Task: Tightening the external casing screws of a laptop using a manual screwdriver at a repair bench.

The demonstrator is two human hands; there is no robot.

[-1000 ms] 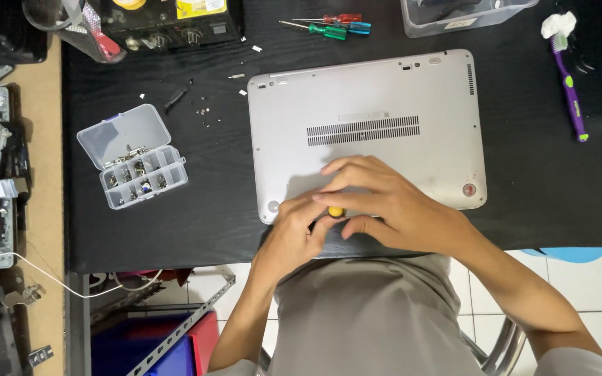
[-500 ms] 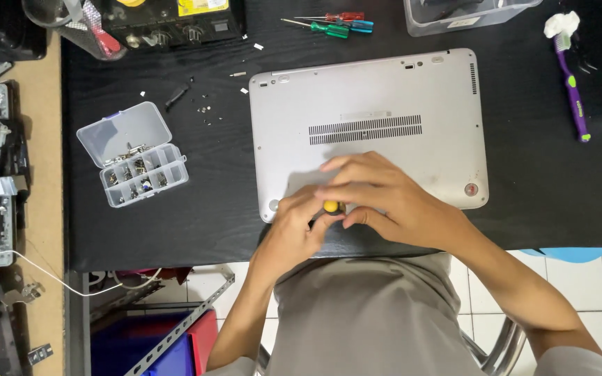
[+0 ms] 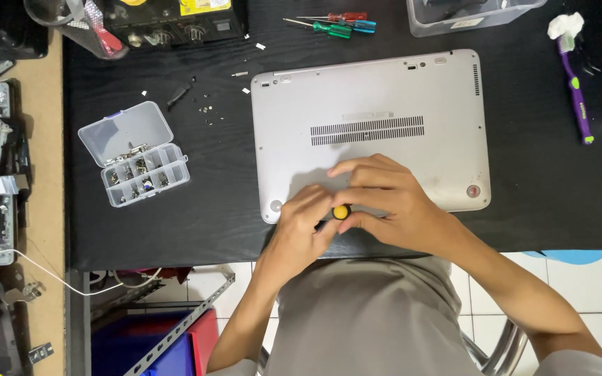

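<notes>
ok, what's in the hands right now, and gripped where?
A small screwdriver: only its yellow cap shows. The right hand and left hand close around the handle over the silver laptop; the shaft and tip are hidden.

Bare forearms, grey lap garment, perhaps an apron

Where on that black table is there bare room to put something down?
Bare black table lies between the upturned laptop and the purple toothbrush, and in front of the clear screw box toward the near edge. The back edge is crowded: loose screws, screwdrivers, containers. Both hands cover the laptop's near edge.
</notes>
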